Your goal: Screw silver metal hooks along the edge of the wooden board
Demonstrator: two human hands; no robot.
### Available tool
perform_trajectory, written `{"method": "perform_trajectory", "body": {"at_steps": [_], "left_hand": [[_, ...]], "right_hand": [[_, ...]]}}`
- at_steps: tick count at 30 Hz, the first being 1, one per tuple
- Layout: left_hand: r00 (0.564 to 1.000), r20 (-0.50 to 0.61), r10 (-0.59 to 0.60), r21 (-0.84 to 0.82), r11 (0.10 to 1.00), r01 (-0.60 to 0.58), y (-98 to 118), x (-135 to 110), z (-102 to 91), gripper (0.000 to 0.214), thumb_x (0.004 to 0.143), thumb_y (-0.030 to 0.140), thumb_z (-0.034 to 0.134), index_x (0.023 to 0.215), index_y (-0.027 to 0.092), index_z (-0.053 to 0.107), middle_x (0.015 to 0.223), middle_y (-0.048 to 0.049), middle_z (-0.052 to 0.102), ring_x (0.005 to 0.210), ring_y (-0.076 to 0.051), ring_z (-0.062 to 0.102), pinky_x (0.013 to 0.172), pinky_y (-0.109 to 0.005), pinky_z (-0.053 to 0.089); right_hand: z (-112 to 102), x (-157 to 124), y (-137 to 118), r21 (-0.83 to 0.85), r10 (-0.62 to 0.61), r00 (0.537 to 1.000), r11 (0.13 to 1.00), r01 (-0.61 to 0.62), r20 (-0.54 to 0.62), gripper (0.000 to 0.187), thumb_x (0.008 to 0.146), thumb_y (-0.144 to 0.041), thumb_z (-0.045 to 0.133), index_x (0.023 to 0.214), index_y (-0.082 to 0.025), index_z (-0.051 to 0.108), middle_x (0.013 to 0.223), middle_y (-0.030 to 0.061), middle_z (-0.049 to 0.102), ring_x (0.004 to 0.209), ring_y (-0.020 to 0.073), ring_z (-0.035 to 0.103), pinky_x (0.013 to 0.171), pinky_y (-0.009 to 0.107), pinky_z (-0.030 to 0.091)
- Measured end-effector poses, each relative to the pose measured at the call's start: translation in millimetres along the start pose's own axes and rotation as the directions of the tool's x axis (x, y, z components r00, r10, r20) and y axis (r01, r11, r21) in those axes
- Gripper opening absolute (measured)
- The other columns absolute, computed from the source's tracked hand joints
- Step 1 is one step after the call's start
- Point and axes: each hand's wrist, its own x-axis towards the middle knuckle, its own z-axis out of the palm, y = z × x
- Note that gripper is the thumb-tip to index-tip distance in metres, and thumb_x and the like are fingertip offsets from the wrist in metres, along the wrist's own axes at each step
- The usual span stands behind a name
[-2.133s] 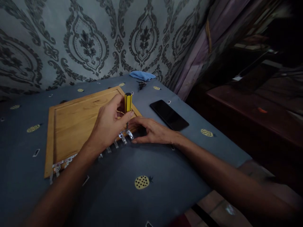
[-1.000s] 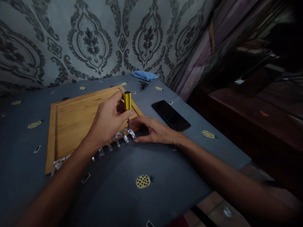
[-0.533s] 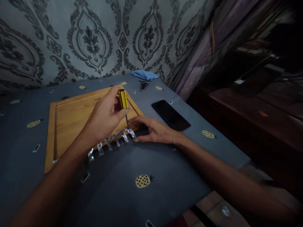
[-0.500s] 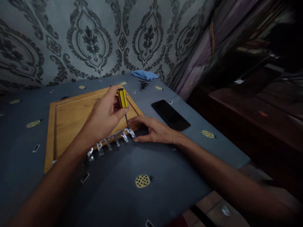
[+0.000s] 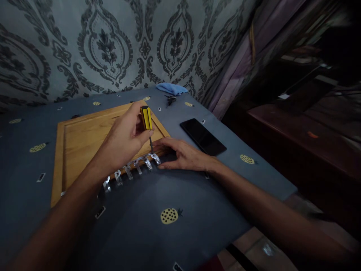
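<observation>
My left hand is closed around a yellow and black screwdriver, held nearly upright. The screwdriver's tip meets the right end of a shiny metal hook rail, which has several curved hooks. This rail lies along the near edge of a framed wooden board. At the rail's right end, my right hand steadies it, fingers on the board's edge and thumb by the last hook. Its fingertips are partly hidden. My left forearm covers the board's near left part.
A black phone lies right of the board on the pineapple-print tablecloth. Behind it are a bunch of keys and a blue cloth. A patterned wall stands at the back. The table's edge runs down the right.
Both hands, the screwdriver and the rail keep almost the same places. The whole view has shifted very slightly.
</observation>
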Motion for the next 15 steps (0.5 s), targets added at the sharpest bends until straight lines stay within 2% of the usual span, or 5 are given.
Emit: {"method": "perform_trajectory", "body": {"at_steps": [10,15], "left_hand": [[1.000,0.027,-0.013,0.025,1.000,0.013,3.6,-0.1,-2.4,0.022,0.081,0.016,0.062,0.097,0.023,0.047,0.088,-0.0007,0.065,0.088,-0.022,0.071,0.079,-0.038,0.058],[1.000,0.007,0.011,0.050,0.999,-0.012,1.8,-1.1,-2.9,0.018,0.083,0.021,0.065,0.096,0.023,0.053,0.087,-0.0013,0.066,0.086,-0.022,0.069,0.079,-0.037,0.058]], "right_hand": [[1.7,-0.2,1.1,0.075,0.026,1.000,0.997,-0.027,0.011,0.052,0.083,-0.031,0.080,0.128,-0.018,0.058,0.129,0.0114,0.067,0.118,0.0226,0.068,0.104,0.043,0.056],[0.9,-0.1,-0.4,0.044,0.028,1.000,0.999,-0.028,0.009,0.053,0.082,-0.032,0.080,0.128,-0.017,0.058,0.128,0.0119,0.068,0.117,0.0227,0.068,0.104,0.043,0.056]]}}
